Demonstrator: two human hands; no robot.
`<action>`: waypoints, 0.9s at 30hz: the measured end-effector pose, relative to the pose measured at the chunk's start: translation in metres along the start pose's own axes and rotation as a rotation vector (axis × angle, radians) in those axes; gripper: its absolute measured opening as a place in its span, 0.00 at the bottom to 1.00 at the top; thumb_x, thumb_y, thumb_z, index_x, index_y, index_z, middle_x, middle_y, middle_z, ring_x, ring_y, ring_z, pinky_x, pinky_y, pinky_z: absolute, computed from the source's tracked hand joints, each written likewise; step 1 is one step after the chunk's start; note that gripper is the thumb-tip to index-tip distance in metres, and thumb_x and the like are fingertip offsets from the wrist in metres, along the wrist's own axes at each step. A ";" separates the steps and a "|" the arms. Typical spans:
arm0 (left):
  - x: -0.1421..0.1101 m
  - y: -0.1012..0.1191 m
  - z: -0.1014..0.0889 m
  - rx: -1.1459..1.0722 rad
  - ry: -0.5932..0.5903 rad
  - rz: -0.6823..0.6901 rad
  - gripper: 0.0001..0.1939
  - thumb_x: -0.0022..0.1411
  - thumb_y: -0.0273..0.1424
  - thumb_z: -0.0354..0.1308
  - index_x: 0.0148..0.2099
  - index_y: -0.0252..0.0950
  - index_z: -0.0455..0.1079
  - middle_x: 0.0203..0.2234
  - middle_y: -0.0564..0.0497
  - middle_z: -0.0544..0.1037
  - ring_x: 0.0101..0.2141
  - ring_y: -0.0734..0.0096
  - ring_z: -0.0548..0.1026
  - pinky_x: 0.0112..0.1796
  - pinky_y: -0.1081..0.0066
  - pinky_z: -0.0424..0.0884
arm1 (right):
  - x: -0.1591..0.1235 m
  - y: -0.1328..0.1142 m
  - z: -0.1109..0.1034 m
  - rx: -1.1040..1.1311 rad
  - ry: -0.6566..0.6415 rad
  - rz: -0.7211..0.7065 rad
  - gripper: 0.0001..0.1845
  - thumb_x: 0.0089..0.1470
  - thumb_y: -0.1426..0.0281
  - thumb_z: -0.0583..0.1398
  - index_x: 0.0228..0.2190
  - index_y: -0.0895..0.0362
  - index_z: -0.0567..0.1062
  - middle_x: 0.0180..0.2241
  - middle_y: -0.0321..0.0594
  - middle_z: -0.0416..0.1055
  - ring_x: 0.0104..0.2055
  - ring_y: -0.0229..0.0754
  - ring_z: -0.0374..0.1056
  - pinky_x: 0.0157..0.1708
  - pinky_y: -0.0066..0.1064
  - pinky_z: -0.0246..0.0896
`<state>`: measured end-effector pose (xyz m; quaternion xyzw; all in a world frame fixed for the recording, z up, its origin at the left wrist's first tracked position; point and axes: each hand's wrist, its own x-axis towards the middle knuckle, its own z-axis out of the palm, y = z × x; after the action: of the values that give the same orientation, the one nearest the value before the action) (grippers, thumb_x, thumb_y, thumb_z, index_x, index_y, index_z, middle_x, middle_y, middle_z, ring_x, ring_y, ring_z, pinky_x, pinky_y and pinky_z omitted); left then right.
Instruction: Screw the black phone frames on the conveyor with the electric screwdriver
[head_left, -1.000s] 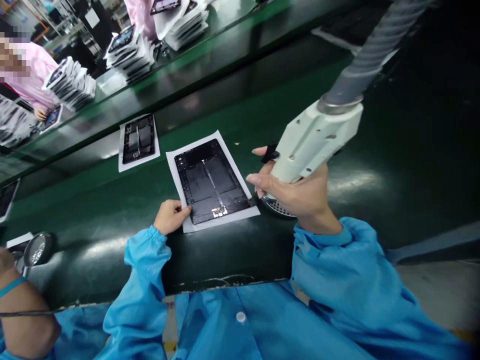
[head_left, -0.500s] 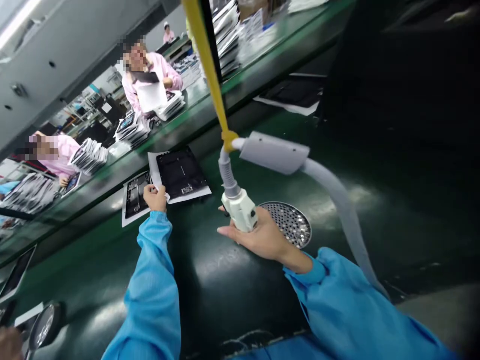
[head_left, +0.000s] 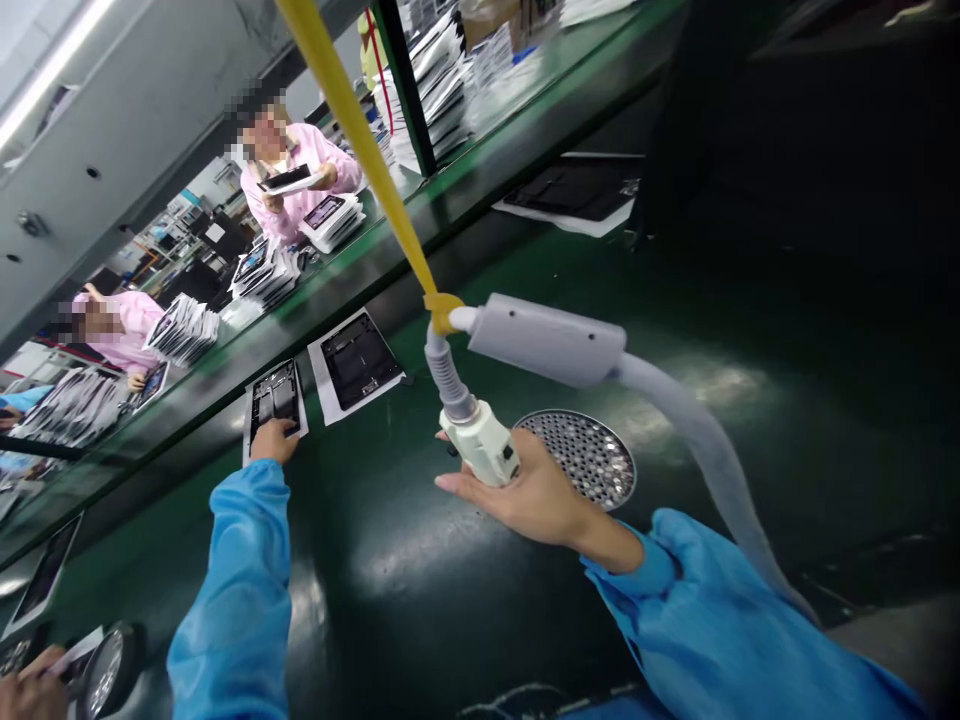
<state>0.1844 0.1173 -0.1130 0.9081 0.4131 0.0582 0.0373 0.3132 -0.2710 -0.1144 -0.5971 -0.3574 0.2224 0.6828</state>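
- Far left of the perforated metal disc, at the bottom edge, another person's hand holds a slip of paper beside a round shiny fitting.
- Further off, left of the disc, across the dark green surface, co-workers in pink smocks stand behind tall stacks of tablet panels; one co-worker holds a single panel up in both hands.
- Left of the disc, the left hand touches the near end of a dark tablet back panel, which lies on a white paper sheet. Its fingers lie flat there; whether they grip, I cannot tell.
- A second dark panel sits on its own paper sheet just beyond, nearer the disc.
- Just left of the disc, the right hand lies palm up and open, fingers spread, with a white nozzle head resting on it.
- A ribbed grey hose rises from the nozzle to a grey housing, hung from a yellow strap.
- The disc itself shows only its metal holes.
- Beyond the disc, further right, another panel lies on paper.
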 end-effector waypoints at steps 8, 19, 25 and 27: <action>-0.012 0.041 -0.003 0.102 -0.082 0.199 0.12 0.57 0.27 0.56 0.42 0.37 0.77 0.46 0.45 0.77 0.49 0.57 0.73 0.53 0.64 0.67 | 0.000 0.002 0.001 -0.039 0.043 -0.045 0.11 0.48 0.64 0.64 0.26 0.57 0.67 0.18 0.30 0.63 0.21 0.34 0.62 0.26 0.32 0.66; 0.005 0.183 0.064 -0.247 -0.150 0.274 0.14 0.53 0.37 0.66 0.38 0.32 0.78 0.36 0.43 0.80 0.39 0.62 0.77 0.45 0.68 0.72 | 0.000 0.012 -0.003 -0.155 0.094 -0.026 0.13 0.47 0.62 0.64 0.22 0.55 0.67 0.16 0.32 0.64 0.26 0.41 0.69 0.25 0.31 0.66; 0.027 0.158 0.065 -0.468 -0.080 0.036 0.11 0.58 0.33 0.59 0.34 0.29 0.77 0.22 0.46 0.79 0.28 0.70 0.79 0.35 0.74 0.75 | -0.001 0.012 -0.004 -0.150 0.086 -0.024 0.14 0.48 0.62 0.64 0.21 0.55 0.66 0.17 0.33 0.65 0.25 0.40 0.69 0.23 0.30 0.63; 0.033 0.146 0.064 -0.529 0.000 -0.057 0.15 0.64 0.31 0.51 0.41 0.27 0.76 0.27 0.44 0.80 0.29 0.72 0.79 0.33 0.77 0.74 | -0.002 0.011 -0.004 -0.163 0.092 -0.014 0.16 0.47 0.60 0.64 0.20 0.55 0.65 0.17 0.33 0.65 0.24 0.41 0.69 0.23 0.30 0.63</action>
<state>0.3236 0.0449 -0.1572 0.8549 0.4088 0.1628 0.2749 0.3167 -0.2731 -0.1255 -0.6577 -0.3469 0.1602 0.6492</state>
